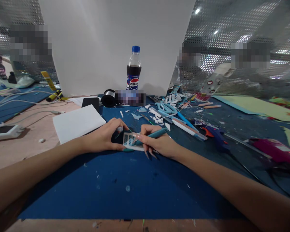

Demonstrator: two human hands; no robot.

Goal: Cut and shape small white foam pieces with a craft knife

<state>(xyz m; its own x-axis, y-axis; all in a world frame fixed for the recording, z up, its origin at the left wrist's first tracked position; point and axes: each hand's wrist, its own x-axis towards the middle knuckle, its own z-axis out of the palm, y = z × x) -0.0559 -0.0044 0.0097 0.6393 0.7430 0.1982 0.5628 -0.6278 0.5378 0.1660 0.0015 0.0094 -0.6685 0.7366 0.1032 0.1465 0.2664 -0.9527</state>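
Note:
My left hand (103, 137) curls round a small patterned white piece (130, 140) and pins it to the blue mat (125, 183). My right hand (159, 141) grips a teal pen-like craft knife (154, 133), its tip resting on that piece. Both hands meet at the middle of the mat, their fingers closed.
A cola bottle (133, 69) stands before a white board (116, 42). A white sheet (78, 123) lies left, with a phone (4, 130) and cables. Foam scraps, blue scissors (165, 109), a blue glue gun (214, 132) and a magenta tool (275, 149) lie right.

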